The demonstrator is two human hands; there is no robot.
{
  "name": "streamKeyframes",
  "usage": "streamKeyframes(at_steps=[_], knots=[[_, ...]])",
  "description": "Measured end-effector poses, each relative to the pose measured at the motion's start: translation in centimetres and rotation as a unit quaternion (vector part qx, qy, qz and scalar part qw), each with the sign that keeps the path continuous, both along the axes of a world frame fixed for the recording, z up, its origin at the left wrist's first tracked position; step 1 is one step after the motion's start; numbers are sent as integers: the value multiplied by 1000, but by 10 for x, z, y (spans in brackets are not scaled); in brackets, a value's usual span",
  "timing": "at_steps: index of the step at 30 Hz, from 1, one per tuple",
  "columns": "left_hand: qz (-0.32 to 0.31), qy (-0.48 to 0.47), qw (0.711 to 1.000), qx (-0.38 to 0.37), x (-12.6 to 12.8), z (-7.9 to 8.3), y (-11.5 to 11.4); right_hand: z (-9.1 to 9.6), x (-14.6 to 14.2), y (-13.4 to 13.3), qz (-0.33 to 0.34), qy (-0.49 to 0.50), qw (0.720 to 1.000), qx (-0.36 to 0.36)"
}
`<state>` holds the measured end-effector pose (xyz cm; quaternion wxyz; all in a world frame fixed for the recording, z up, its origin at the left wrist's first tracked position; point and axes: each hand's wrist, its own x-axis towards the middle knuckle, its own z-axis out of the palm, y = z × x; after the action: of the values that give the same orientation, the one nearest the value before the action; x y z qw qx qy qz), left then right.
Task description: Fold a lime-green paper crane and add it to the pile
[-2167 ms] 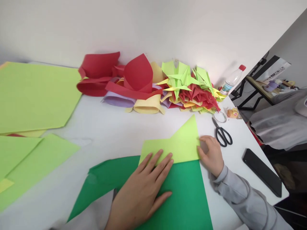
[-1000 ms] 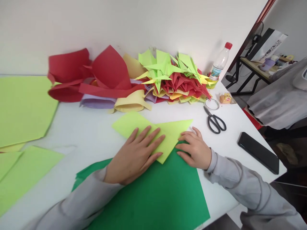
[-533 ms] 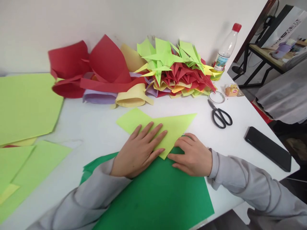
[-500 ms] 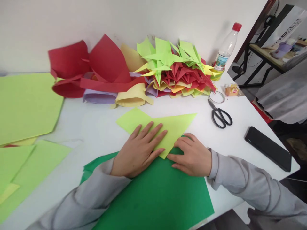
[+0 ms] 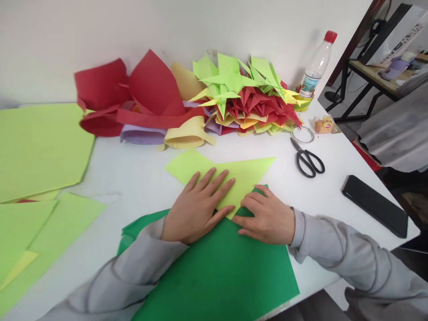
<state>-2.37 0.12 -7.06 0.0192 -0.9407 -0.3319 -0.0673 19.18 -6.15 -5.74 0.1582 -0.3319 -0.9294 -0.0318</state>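
Note:
A folded light green paper point(image 5: 249, 171) lies on the white table point(image 5: 140, 174), its near corner over a dark green sheet point(image 5: 217, 276). My left hand point(image 5: 197, 207) lies flat on the light green paper, fingers stretched and spread. My right hand point(image 5: 265, 216) rests beside it at the paper's near corner, fingers bent and pressing along the lower right edge. Both arms wear grey sleeves.
A heap of folded paper shapes point(image 5: 247, 98) and curled red, yellow and lilac sheets point(image 5: 147, 102) lines the wall. Scissors point(image 5: 307, 158), a tape ring point(image 5: 302, 133), a bottle point(image 5: 316, 64) and a black phone point(image 5: 374, 205) lie at the right. Light green sheets point(image 5: 36, 142) cover the left.
The light green paper was turned from lying along the dark sheet's edge to point diagonally. My right hand slid from its right edge to its near corner, beside my left hand.

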Motion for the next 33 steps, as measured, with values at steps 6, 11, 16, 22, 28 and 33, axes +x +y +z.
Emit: streamKeyframes(at_steps=[6, 11, 16, 22, 28, 33], knots=[[0, 17, 1000, -7, 2, 3, 0, 0, -1, -1, 7, 11, 1000, 8], [-3, 11, 1000, -11, 2, 1, 1, -1, 13, 7, -52, 126, 991, 4], [-5, 8, 1000, -6, 2, 1, 0, -9, 36, 25, -154, 145, 977, -7], [-15, 9, 1000, -2, 2, 2, 1, -13, 38, 28, -162, 118, 979, -31], [-19, 10, 1000, -9, 2, 2, 3, -10, 37, 25, -158, 77, 984, -34], [-23, 18, 999, -14, 2, 3, 4, -9, 37, 25, -158, 67, 984, -47]])
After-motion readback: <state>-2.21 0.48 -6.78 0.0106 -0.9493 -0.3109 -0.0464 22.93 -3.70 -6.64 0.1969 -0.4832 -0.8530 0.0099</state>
